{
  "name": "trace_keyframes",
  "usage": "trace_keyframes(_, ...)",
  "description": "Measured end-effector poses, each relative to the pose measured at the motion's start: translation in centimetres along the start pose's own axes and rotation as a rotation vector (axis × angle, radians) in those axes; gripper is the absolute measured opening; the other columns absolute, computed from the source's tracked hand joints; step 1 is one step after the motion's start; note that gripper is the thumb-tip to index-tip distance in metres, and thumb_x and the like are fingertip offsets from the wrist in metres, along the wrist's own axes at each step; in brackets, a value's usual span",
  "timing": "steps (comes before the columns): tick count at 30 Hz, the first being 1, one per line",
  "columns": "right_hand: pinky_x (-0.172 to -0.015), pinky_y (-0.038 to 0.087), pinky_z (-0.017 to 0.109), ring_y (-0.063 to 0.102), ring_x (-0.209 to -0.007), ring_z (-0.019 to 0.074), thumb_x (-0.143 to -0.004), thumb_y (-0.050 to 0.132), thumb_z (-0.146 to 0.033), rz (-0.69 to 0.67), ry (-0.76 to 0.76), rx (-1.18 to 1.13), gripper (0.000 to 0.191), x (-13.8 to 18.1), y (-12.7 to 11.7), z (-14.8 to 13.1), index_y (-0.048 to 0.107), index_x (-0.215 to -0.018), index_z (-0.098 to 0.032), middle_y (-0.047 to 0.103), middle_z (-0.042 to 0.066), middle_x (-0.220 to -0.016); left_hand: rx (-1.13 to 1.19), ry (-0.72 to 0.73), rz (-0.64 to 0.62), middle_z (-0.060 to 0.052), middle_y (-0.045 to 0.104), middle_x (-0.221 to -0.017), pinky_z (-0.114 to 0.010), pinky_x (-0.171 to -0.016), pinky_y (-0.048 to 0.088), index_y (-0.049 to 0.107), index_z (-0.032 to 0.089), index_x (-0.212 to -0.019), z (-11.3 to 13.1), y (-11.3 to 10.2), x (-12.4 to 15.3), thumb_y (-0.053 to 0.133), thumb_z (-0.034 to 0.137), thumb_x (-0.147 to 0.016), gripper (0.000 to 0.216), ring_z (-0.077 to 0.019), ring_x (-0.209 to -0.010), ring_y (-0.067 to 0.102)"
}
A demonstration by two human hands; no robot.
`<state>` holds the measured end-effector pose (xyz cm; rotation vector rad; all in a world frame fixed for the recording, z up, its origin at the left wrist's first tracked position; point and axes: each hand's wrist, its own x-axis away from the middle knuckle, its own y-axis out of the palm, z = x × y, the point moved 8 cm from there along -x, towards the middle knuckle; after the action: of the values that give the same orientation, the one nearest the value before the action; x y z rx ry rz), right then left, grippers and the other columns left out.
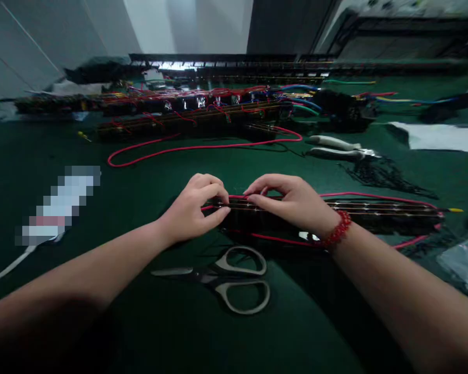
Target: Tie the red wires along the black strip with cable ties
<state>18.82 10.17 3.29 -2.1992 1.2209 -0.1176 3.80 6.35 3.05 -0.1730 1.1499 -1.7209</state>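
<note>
A long dark assembly [390,223] with thin copper-coloured rods lies lengthwise on the table. Red wire [359,194] runs along its far edge, round its right end and back along the near side. At the left end, my left hand [197,208] is closed, thumb and fingers curled around the wire where it bends; the fingertips partly hide it. My right hand [294,202], with a red bead bracelet at the wrist, pinches the wire at the far edge, just right of the left hand. Below both hands lies a pair of scissors [208,278], blades pointing left.
Pliers [335,148] lie beyond the right hand, beside a heap of black ties or scraps [390,176]. Similar wired assemblies [195,101] stretch across the back. A loose red wire loop [171,150] lies in front of them. A pixelated, corded object [62,202] is at left, a clear plastic bag [466,262] at right.
</note>
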Motion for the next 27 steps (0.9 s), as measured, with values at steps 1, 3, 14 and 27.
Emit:
trace_keyframes(1,-0.07,0.05,0.027,0.064,-0.075,0.0146,-0.084,0.067,-0.031,0.007,0.005,-0.002,0.014,0.0,-0.1,0.0,0.072,-0.087,-0.018,0.073,0.002,-0.084,-0.007,-0.01,0.005,-0.006,0.061,-0.1,-0.035,-0.09,0.043,0.063,0.017,-0.087,-0.1,0.0,0.0,0.06,0.022,-0.085,0.006,-0.0191,-0.098,0.053)
trace_keyframes(3,-0.069,0.05,0.028,0.064,-0.074,0.0149,-0.083,0.068,-0.031,0.016,0.012,-0.009,0.014,0.1,-0.2,-0.1,0.072,-0.086,-0.018,0.073,0.002,-0.084,-0.019,-0.021,0.013,-0.005,0.062,-0.098,-0.036,-0.09,0.044,0.063,0.018,-0.086,-0.2,0.1,0.0,0.06,0.021,-0.085,0.004,-0.0191,-0.097,0.054)
trace_keyframes(14,-0.068,0.048,0.028,0.062,-0.074,0.0149,-0.082,0.069,-0.033,0.009,0.027,-0.077,0.014,0.1,-0.4,-0.2,0.071,-0.082,-0.019,0.071,0.002,-0.081,-0.043,0.008,0.023,-0.005,0.063,-0.096,-0.035,-0.087,0.045,0.063,0.019,-0.088,-0.1,0.0,-0.1,0.059,0.021,-0.086,0.005,-0.0185,-0.095,0.055)
trace_keyframes(27,-0.063,0.049,0.025,0.061,-0.071,0.0121,-0.084,0.063,-0.024,0.102,0.093,-0.291,0.007,0.2,-0.6,0.7,0.059,-0.086,-0.019,0.064,0.0,-0.078,-0.252,-0.059,-0.062,-0.006,0.069,-0.098,-0.039,-0.088,0.043,0.064,0.018,-0.102,-1.2,0.8,0.1,0.061,0.051,-0.086,0.036,-0.0227,-0.091,0.06)
